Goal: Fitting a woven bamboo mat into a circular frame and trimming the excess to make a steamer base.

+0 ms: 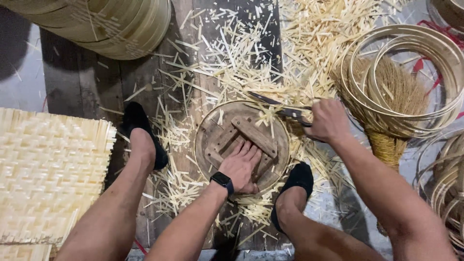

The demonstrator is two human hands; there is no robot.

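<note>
A round wooden form (213, 129) with crossed wooden battens lies flat on the floor between my feet, with a thin bamboo rim around it. My left hand (241, 164), a dark watch on its wrist, presses flat on the battens. My right hand (327, 121) grips the handles of dark shears (278, 107) at the disc's upper right edge. The blades point left over the rim, among pale bamboo strips sticking out there.
Cut bamboo slivers (232, 53) litter the dark wooden boards. Woven bamboo mats (48, 169) lie at the left, stacked bamboo hoops (106, 24) at the top left. Loose bamboo rings (411, 72) and a straw broom (391, 106) sit at the right. My feet wear black slippers (137, 121).
</note>
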